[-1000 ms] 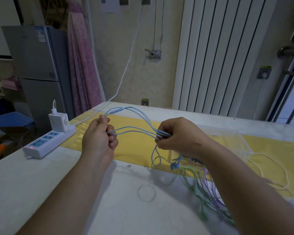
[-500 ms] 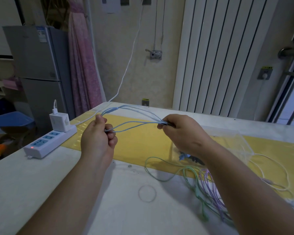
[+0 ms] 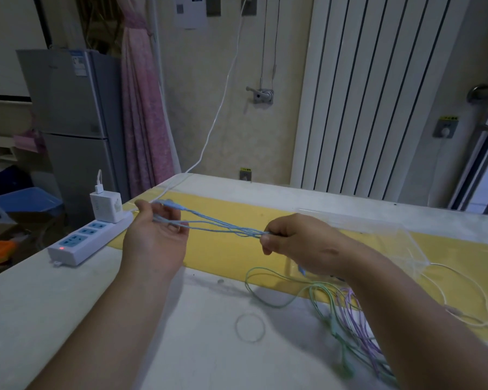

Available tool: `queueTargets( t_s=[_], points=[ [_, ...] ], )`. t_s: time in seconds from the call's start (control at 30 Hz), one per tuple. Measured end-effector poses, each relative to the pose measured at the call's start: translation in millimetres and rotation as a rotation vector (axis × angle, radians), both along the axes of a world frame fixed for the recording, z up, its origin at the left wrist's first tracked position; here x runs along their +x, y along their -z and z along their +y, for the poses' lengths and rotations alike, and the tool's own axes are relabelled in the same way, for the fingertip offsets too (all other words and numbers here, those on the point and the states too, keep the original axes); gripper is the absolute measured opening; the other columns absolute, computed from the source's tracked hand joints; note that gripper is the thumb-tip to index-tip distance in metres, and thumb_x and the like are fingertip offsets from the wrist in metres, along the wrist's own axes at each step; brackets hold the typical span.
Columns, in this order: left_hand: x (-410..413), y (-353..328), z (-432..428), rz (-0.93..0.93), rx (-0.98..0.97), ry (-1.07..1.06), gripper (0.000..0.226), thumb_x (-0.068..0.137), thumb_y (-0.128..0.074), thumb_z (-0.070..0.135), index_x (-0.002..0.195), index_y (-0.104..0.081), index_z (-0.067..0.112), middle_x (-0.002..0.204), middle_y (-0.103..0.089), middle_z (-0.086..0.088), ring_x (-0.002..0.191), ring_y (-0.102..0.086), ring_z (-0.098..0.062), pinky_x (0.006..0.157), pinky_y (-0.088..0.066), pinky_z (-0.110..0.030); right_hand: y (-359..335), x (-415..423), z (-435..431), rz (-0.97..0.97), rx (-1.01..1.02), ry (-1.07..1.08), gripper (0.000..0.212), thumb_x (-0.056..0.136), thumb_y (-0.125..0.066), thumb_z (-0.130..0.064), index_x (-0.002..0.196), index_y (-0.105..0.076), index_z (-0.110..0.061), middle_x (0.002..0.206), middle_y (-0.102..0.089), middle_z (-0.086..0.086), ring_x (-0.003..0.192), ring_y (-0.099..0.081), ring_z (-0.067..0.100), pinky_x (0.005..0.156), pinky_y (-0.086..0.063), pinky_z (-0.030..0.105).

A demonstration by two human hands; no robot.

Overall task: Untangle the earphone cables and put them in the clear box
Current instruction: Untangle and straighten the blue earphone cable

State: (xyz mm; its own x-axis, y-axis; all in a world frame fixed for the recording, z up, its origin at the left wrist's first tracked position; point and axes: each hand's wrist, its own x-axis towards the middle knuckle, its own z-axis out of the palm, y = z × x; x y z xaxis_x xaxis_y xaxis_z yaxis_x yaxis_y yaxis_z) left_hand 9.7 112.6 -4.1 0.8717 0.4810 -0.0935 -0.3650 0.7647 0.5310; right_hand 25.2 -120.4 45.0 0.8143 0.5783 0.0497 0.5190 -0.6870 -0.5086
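Cable (image 3: 217,226) taut between left hand (image 3: 155,239) and right hand (image 3: 299,243), clear box (image 3: 383,237) beyond

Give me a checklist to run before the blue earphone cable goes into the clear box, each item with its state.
1. Both hands grip the thin light-blue earphone cable: ok; left hand holds its loops, right hand pinches the strands.
2. Blue strands untwisted: cannot tell; they bunch near the right hand.
3. Blue tail free of the thin green cable and thin purple cable: cannot tell.
4. The clear plastic box close behind the right hand: ok.
5. Green and purple cables boxed: not ok; they lie on the white table.
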Motion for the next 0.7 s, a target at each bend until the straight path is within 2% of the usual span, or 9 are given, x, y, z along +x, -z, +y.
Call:
queueTargets(
  t_s=[0.07, 0.13, 0.23, 0.3, 0.37, 0.43, 0.47, 0.53, 0.7],
  points=[
    [-1, -2, -5, -0.075, 0.126, 0.052, 0.042, 0.093, -0.043, 0.057, 0.106, -0.065, 0.023, 0.103, -0.065, 0.009, 0.102, -0.056, -0.005, 0.088, -0.038, -0.027, 0, -2, 1, 0.012, -0.02, -0.004, 0.029, 0.097, -0.05, -0.041, 0.077, -0.064, -0.025, 0.061, -0.046, -0.007, 0.054, -0.044, 0.008, 0.056, -0.035, 0.026],
    [-1, -4, -14, -0.121, 0.192, 0.117, 0.064, 0.088, -0.04, 0.067, 0.135, -0.051, 0.025, 0.126, -0.056, 0.003, 0.12, -0.051, -0.014, 0.102, -0.038, -0.036, 0, -5, 2, 0.009, -0.047, -0.008, 0.028, 0.097, -0.05, -0.041, 0.078, -0.064, -0.026, 0.062, -0.047, -0.007, 0.056, -0.045, 0.008, 0.057, -0.036, 0.027],
    [-1, -8, -24, -0.115, 0.146, 0.198, 0.066, 0.088, -0.038, 0.069, 0.146, -0.034, 0.037, 0.133, -0.05, -0.009, 0.121, -0.054, -0.033, 0.105, -0.038, -0.051, -2, -8, 6, -0.002, -0.123, -0.029, 0.025, 0.098, -0.049, -0.039, 0.08, -0.062, -0.027, 0.065, -0.048, -0.006, 0.057, -0.045, 0.009, 0.055, -0.034, 0.026],
    [-2, -8, -23, -0.085, 0.059, 0.203, 0.062, 0.091, -0.04, 0.065, 0.141, -0.038, 0.029, 0.129, -0.054, -0.015, 0.114, -0.06, -0.037, 0.1, -0.043, -0.054, -1, -9, 8, 0.013, -0.15, -0.033, 0.024, 0.098, -0.048, -0.037, 0.082, -0.061, -0.025, 0.065, -0.049, -0.005, 0.056, -0.047, 0.01, 0.052, -0.037, 0.024],
    [-2, -8, -18, -0.097, -0.039, 0.175, 0.048, 0.095, -0.043, 0.055, 0.123, -0.047, 0.016, 0.116, -0.059, -0.015, 0.105, -0.064, -0.032, 0.095, -0.046, -0.055, 0, -10, 8, 0.004, -0.205, -0.028, 0.023, 0.099, -0.047, -0.038, 0.085, -0.061, -0.026, 0.065, -0.048, -0.007, 0.056, -0.045, 0.008, 0.052, -0.034, 0.024],
    [-2, -7, -13, -0.099, -0.143, 0.124, 0.027, 0.1, -0.043, 0.04, 0.096, -0.048, 0.013, 0.095, -0.059, -0.011, 0.087, -0.065, -0.023, 0.082, -0.051, -0.045, 1, -10, 7, -0.008, -0.261, -0.02, 0.025, 0.1, -0.045, -0.04, 0.088, -0.062, -0.025, 0.066, -0.048, -0.007, 0.058, -0.043, 0.007, 0.052, -0.029, 0.025],
    [0, -7, -11, -0.077, -0.184, 0.097, 0.024, 0.101, -0.042, 0.033, 0.087, -0.045, 0.013, 0.088, -0.056, -0.008, 0.076, -0.062, -0.018, 0.072, -0.051, -0.038, 2, -9, 7, -0.002, -0.271, -0.013, 0.027, 0.1, -0.044, -0.041, 0.088, -0.062, -0.025, 0.067, -0.049, -0.007, 0.059, -0.043, 0.007, 0.053, -0.029, 0.025],
    [1, -4, -7, -0.031, -0.206, 0.08, 0.026, 0.102, -0.04, 0.026, 0.079, -0.04, 0.014, 0.079, -0.05, -0.005, 0.059, -0.049, -0.013, 0.058, -0.042, -0.028, 3, -8, 6, 0.019, -0.24, 0.005, 0.033, 0.099, -0.042, -0.046, 0.082, -0.061, -0.024, 0.065, -0.049, -0.007, 0.058, -0.044, 0.007, 0.053, -0.03, 0.025],
    [-1, 0, -6, 0.016, -0.095, 0.083, 0.033, 0.099, -0.039, 0.03, 0.07, -0.045, 0.016, 0.071, -0.05, -0.003, 0.045, -0.036, -0.011, 0.043, -0.026, -0.02, 4, -5, 8, 0.027, -0.127, 0.025, 0.047, 0.098, -0.039, -0.052, 0.071, -0.054, -0.017, 0.057, -0.046, -0.005, 0.051, -0.042, 0.013, 0.053, -0.031, 0.027]
  ],
)
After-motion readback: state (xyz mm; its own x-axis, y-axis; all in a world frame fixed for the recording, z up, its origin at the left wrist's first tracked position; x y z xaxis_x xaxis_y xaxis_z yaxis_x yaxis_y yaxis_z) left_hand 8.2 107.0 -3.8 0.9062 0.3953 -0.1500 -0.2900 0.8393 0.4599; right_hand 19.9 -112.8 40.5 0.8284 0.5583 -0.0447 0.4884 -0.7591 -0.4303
